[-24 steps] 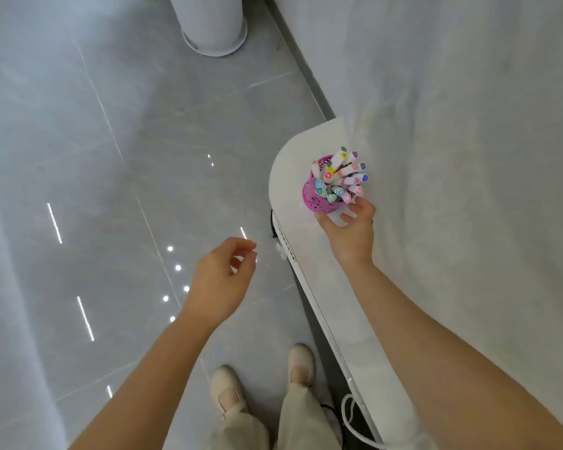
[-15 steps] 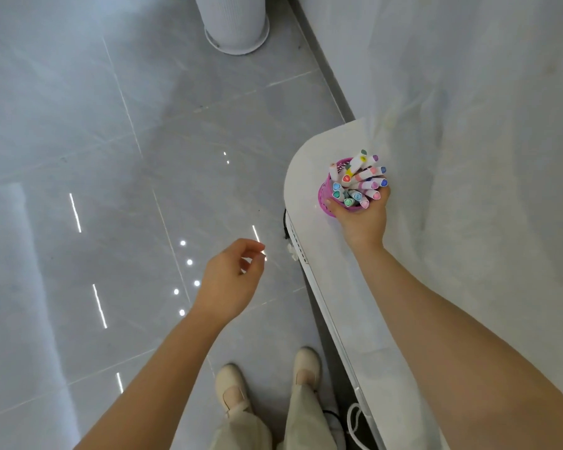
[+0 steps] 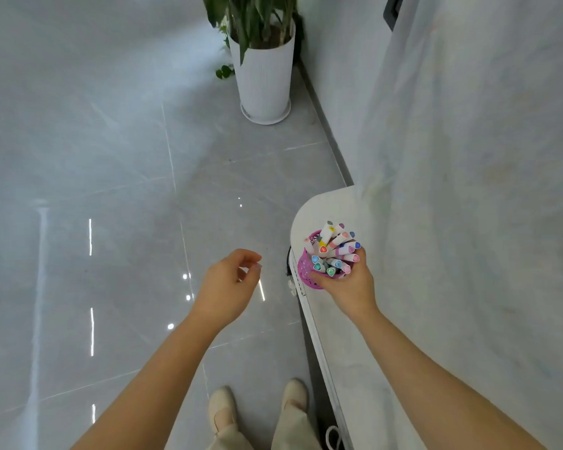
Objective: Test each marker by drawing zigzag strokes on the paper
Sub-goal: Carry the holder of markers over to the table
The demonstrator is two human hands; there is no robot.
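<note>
I log the left hand point(image 3: 229, 280) empty over the floor, fingers loosely curled and apart. The right hand point(image 3: 350, 284) is clamped round the pink holder point(image 3: 307, 271) of capped markers point(image 3: 335, 251) at the table point(image 3: 309, 212) corner. No marker drawn, no paper in view; I judge testing not yet begun.
</note>
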